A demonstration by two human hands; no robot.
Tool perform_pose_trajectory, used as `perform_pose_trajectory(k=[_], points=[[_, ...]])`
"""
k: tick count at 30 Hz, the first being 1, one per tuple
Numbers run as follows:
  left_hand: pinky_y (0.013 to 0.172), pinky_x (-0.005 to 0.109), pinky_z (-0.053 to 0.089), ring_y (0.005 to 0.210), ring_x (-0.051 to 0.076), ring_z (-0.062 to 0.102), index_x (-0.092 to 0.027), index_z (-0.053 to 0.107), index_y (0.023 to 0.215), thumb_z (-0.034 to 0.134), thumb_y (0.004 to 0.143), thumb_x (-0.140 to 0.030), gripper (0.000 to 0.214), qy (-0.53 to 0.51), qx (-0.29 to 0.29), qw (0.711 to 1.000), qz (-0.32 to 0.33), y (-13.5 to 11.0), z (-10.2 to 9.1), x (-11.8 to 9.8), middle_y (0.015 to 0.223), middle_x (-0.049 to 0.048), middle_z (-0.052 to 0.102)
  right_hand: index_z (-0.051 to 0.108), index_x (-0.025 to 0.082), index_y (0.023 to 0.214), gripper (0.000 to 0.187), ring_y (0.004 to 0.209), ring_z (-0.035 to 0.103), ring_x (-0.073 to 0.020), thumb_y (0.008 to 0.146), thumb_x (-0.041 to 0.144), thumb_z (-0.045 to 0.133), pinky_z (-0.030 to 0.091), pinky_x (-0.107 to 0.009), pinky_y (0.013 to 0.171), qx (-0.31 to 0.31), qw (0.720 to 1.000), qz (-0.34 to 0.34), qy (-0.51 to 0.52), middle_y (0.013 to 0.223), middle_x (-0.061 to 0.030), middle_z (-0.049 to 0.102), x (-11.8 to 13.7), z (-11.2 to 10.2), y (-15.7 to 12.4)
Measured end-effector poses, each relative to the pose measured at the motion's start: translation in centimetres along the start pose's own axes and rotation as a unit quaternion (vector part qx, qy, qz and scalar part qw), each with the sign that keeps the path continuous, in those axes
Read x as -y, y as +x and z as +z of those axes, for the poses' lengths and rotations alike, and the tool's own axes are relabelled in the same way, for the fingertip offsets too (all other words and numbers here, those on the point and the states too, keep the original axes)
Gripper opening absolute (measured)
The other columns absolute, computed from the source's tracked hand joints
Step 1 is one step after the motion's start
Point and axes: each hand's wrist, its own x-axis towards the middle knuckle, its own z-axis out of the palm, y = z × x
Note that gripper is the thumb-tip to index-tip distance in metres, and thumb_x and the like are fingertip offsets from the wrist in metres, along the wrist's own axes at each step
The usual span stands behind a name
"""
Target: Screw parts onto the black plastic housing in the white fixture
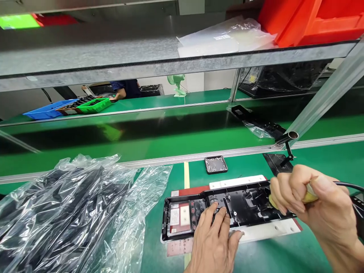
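While a green workbench (159,252) is spreading under everything, a heap of black parts in clear plastic (68,220) is filling the near left. To its right, a long black housing (240,204) is lying flat, open side up, across the near centre and right, with a white strip (267,231) running along its near side.

The housing is looking like moulded plastic: probably light for its length, stiff along the walls, and a little slippery on its glossy faces. The frame around the window at its left end is likely offering the most flex, and the small upright posts inside are seeming the easiest parts to snap. The long outer walls, taken toward both ends, are therefore suggesting the safest hold.

The right hand (327,201) is hovering over the housing's right end, its fingers curling tightly around a yellow tool (310,195); they are hiding its working end, so contact with the housing is impossible to tell. The left hand (212,242) is resting on the housing left of its middle, fingers extending flat and gripping nothing. Beyond the housing, a small black tray (216,172) is holding tiny metal pieces (212,165).
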Motion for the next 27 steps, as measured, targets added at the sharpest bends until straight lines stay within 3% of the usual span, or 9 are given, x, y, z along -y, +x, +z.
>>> perform_pose_trajectory(k=[7,13,19,27], points=[[0.090,0.049,0.061,0.125,0.036,0.063,-0.014,0.068,0.123,0.057,0.102,-0.034,0.032,0.005,0.035,0.999,0.018,-0.5,0.2,0.7,0.129,0.0103,0.071,0.052,0.021,0.065,0.042,0.043,0.039,-0.0149,0.100,0.044,0.053,0.039,-0.030,0.040,-0.078,0.997,-0.002,-0.006,0.048,0.0015,0.040,0.2,0.8,0.1],[0.093,0.050,0.060,0.127,0.036,0.061,-0.013,0.068,0.123,0.055,0.103,-0.032,0.031,-0.007,0.039,0.999,0.002,-0.6,0.1,0.3,0.130,0.0101,0.071,0.053,0.021,0.065,0.043,0.045,0.041,-0.0151,0.101,0.044,0.051,0.040,-0.031,0.041,-0.076,0.997,0.006,-0.013,0.049,0.0005,0.040,0.1,1.0,0.1],[0.093,0.049,0.060,0.127,0.035,0.061,-0.013,0.069,0.122,0.056,0.102,-0.032,0.030,-0.010,0.037,0.999,0.008,-0.6,0.2,0.3,0.131,0.0089,0.071,0.051,0.020,0.058,0.046,0.039,0.035,-0.0120,0.092,0.048,0.064,0.029,-0.025,0.036,-0.148,0.989,0.002,0.000,0.044,0.0017,0.036,0.0,2.5,0.4],[0.092,0.049,0.060,0.125,0.035,0.062,-0.012,0.068,0.123,0.057,0.102,-0.032,0.031,-0.001,0.029,1.000,0.007,-0.4,0.0,0.2,0.129,0.0100,0.071,0.050,0.019,0.055,0.048,0.037,0.035,-0.0110,0.089,0.049,0.068,0.029,-0.023,0.035,-0.156,0.988,0.008,0.004,0.042,0.0016,0.034,0.1,2.9,0.6]])
